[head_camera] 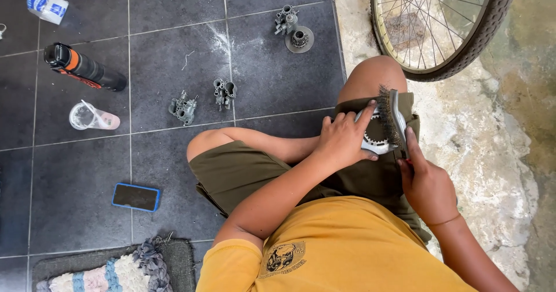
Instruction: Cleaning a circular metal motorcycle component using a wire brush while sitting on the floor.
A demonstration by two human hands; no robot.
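Observation:
I sit cross-legged on a dark tiled floor. My left hand [343,140] grips a silver toothed sprocket [375,144] resting on my right thigh. My right hand [425,185] holds the handle of a wire brush [391,118], whose bristles lie against the sprocket's teeth. Much of the sprocket is hidden under my left fingers and the brush.
Grey metal engine parts lie on the tiles: two small ones [183,108] [224,92] near my knee, another with a round piece [294,28] farther off. A black-and-orange spray can [84,67], a clear plastic cup [92,117], a blue-cased phone [135,197], a rug [116,272] and a bicycle wheel [443,25] surround me.

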